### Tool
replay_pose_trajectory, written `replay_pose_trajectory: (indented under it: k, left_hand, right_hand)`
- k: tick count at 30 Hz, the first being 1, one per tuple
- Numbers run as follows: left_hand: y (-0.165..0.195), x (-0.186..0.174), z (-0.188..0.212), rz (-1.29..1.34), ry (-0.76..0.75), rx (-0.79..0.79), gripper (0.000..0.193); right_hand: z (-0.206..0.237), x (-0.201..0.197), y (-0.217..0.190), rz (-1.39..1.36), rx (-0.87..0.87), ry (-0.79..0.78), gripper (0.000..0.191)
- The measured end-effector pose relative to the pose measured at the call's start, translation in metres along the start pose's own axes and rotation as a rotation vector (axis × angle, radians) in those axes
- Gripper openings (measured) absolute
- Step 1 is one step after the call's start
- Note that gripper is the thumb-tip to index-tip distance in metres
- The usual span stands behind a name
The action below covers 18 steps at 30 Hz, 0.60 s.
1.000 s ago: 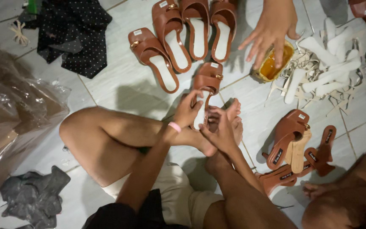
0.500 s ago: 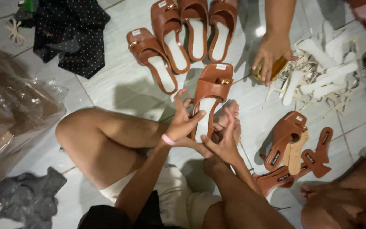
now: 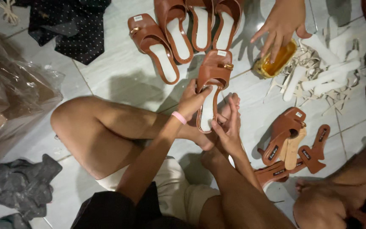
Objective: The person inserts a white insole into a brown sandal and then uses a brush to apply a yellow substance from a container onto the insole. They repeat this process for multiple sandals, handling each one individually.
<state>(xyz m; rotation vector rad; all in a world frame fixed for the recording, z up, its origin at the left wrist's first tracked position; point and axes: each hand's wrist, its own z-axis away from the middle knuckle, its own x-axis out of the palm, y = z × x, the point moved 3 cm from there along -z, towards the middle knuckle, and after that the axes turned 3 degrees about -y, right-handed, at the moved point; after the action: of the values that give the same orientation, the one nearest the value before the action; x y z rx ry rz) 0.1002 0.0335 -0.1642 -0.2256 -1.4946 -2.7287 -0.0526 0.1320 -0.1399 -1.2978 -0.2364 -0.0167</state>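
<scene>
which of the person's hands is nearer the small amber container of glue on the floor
Right. The right hand is on the near side edge of the brown leather slide sandal, on the side toward the amber container; the left hand grips the sandal's far side.

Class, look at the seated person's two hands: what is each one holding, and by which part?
The left hand grips a brown sandal by its left edge, below the strap. The right hand touches the sandal's heel end; whether it grips cannot be told.

One head-worn view, looking steeply down at the floor.
It sits close over the wearer's folded legs, with the tiled floor [image 3: 119, 76] filling the frame; there is no second view to share the scene.
</scene>
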Motion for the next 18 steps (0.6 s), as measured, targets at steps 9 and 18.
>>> replay_pose_trajectory:
  k: [9,18]
  left_hand:
    - [-0.0048,0.0015,-0.0067,-0.083,-0.023,0.017,0.045]
    - [-0.0055,0.0039,-0.0075,-0.123,-0.008,0.086,0.040]
  right_hand:
    - [-0.0021,-0.0009,0.0083,-0.001,0.027,-0.033,0.106]
    - [0.0007,0.0054,0.0058,-0.011,-0.002,-0.065,0.116]
